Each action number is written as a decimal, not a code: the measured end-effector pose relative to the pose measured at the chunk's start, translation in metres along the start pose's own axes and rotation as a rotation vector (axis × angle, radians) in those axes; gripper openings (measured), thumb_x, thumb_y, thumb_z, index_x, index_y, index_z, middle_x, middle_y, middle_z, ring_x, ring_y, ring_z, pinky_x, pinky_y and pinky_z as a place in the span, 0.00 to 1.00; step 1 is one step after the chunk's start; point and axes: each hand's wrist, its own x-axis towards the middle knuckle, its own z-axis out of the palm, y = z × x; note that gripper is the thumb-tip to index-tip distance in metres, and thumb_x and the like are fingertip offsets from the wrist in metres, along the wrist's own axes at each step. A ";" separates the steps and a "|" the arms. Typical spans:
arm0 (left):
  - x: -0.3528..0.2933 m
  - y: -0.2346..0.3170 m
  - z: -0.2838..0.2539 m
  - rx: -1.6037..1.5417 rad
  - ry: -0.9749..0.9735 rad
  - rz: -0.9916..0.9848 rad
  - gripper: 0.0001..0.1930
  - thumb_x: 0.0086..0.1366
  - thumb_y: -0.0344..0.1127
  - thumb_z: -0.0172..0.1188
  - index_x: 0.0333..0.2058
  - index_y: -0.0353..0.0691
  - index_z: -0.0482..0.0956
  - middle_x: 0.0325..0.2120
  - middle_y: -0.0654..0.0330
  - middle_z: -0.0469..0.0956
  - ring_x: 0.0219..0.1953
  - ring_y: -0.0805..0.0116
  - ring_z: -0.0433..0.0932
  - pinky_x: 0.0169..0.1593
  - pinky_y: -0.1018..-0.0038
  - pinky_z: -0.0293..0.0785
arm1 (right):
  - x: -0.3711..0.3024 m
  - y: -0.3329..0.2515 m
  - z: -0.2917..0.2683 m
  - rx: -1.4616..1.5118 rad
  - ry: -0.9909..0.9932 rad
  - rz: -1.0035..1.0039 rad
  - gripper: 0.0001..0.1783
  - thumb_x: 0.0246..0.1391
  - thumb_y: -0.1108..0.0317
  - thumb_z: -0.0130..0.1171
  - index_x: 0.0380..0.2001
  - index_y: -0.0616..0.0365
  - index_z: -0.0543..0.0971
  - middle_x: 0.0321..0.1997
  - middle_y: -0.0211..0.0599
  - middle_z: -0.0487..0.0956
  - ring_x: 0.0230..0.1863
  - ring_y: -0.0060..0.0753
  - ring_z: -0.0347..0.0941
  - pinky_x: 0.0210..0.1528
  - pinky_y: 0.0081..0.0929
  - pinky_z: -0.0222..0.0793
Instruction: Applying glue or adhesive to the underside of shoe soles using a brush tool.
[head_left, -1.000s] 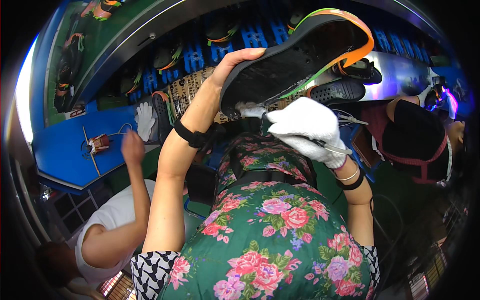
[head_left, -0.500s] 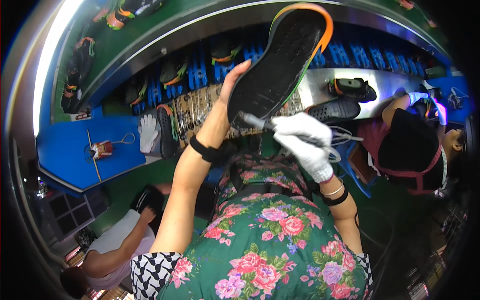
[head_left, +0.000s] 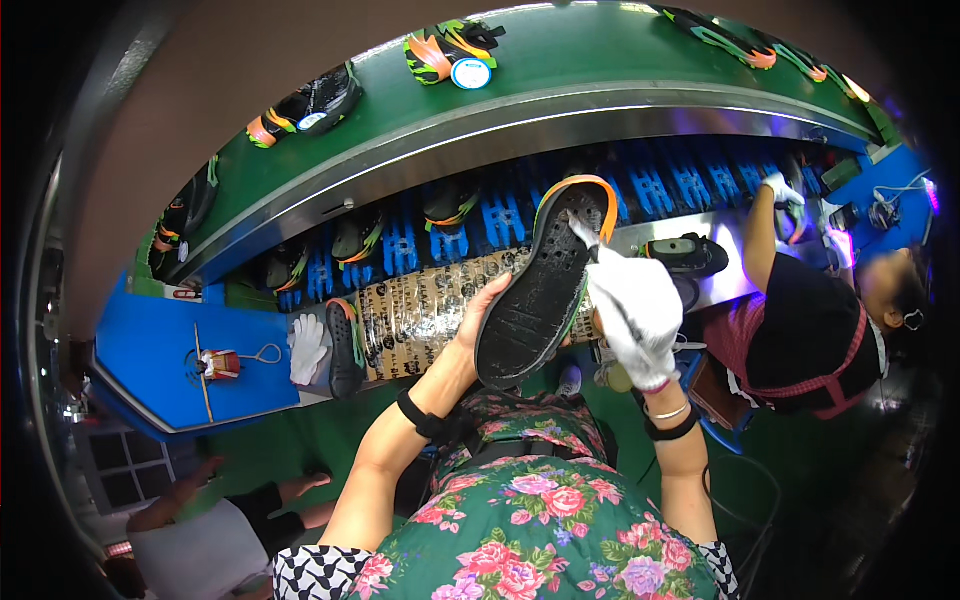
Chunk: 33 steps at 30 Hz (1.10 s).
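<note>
Brush (head_left: 583, 232) has shifted from sole's (head_left: 530, 315) near end to its orange-rimmed far end, so work's now up there. Sole's in the air, overlapping right edge of cardboard (head_left: 425, 310) in view. Left hand (head_left: 478, 325) clamped on sole's left rim, thumb on top, other fingers hidden. Gloved right hand (head_left: 638, 305) closed on brush. Containers: maybe the red pot (head_left: 222, 365) toward blue table's (head_left: 140, 340) right edge; contents can't tell.

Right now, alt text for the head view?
Bare left hand holds an orange-and-green-edged black sole; white-gloved right hand holds a brush at its far end. Beyond: a green surface with shoes; at right, a co-worker.
</note>
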 end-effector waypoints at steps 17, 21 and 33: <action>0.019 0.042 -0.023 -0.038 -0.065 0.059 0.37 0.70 0.60 0.48 0.65 0.35 0.67 0.58 0.37 0.73 0.51 0.30 0.78 0.55 0.40 0.76 | -0.058 -0.050 0.013 0.807 -0.329 0.732 0.09 0.44 0.79 0.72 0.32 0.62 0.87 0.37 0.42 0.86 0.38 0.29 0.83 0.44 0.26 0.78; 0.010 0.028 -0.018 -0.079 -0.054 0.096 0.32 0.71 0.55 0.49 0.62 0.34 0.71 0.55 0.43 0.77 0.51 0.46 0.81 0.57 0.48 0.77 | -0.056 -0.035 0.008 0.780 -0.196 0.701 0.09 0.44 0.79 0.71 0.32 0.62 0.87 0.37 0.42 0.87 0.38 0.30 0.82 0.44 0.28 0.77; 0.000 0.012 -0.028 -0.122 -0.106 0.102 0.33 0.72 0.56 0.47 0.64 0.36 0.68 0.57 0.42 0.75 0.51 0.42 0.81 0.57 0.44 0.76 | -0.042 -0.036 0.013 0.475 -0.194 0.348 0.10 0.41 0.80 0.72 0.31 0.60 0.86 0.33 0.40 0.85 0.33 0.35 0.81 0.39 0.29 0.75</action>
